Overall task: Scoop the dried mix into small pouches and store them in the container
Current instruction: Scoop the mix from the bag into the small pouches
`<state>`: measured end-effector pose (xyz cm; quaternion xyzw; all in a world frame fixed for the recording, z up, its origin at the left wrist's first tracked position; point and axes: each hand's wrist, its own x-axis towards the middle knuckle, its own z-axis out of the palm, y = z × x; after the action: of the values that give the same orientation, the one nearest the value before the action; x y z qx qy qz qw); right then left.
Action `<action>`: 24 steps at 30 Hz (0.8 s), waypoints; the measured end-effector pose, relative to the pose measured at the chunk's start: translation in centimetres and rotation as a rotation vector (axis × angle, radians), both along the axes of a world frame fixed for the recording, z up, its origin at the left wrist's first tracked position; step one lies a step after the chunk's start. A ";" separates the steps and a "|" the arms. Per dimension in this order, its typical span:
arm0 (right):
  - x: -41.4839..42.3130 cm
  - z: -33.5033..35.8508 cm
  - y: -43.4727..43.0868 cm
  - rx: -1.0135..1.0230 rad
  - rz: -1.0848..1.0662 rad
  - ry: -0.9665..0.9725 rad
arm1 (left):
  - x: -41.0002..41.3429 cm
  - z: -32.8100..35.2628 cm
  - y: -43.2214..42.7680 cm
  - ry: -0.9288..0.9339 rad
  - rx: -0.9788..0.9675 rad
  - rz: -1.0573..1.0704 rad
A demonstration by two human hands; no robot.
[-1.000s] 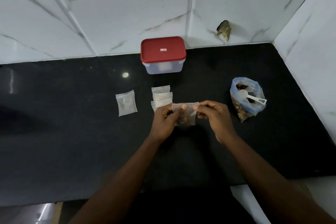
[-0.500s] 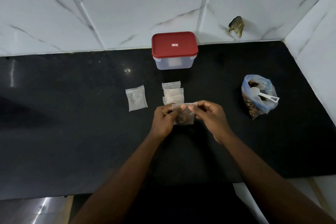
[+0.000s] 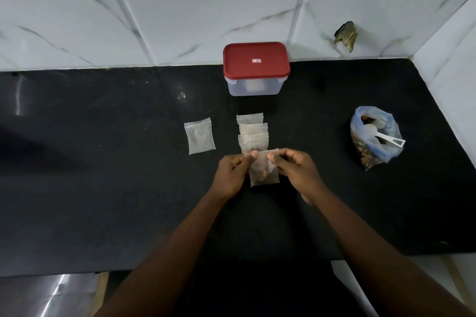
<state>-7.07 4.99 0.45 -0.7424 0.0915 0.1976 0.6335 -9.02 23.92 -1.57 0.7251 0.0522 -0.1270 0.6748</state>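
A small clear pouch [image 3: 264, 172] with brown dried mix in its bottom hangs between my hands over the black counter [image 3: 103, 162]. My left hand [image 3: 235, 172] pinches its top left edge and my right hand [image 3: 293, 170] pinches the top right edge. Three filled pouches [image 3: 252, 134] lie overlapped just behind it. One more clear pouch [image 3: 199, 135] lies flat to the left. The clear container [image 3: 256, 69] with its red lid on stands at the back by the wall. At the right sits the open bag of dried mix [image 3: 373, 141] with a white scoop [image 3: 381, 136] inside.
White marble tiles form the back wall [image 3: 180, 8] and the right side wall [image 3: 453, 80], boxing in the counter's corner. A chipped spot [image 3: 346, 35] marks the back wall. The counter's front edge runs near the bottom, with a shiny metal surface [image 3: 46, 293] below left.
My two thumbs have slid closer together along the pouch's top edge. The view has shifted a little, so everything sits further right in the frame.
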 end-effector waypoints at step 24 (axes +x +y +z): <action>1.8 -1.6 1.8 -0.226 -0.184 -0.012 | 1.4 -0.9 1.1 0.080 0.116 0.303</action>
<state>-5.29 6.82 -1.18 -0.7987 0.1769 0.1228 0.5619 -7.62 25.06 -2.47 0.7412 0.1950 -0.0490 0.6405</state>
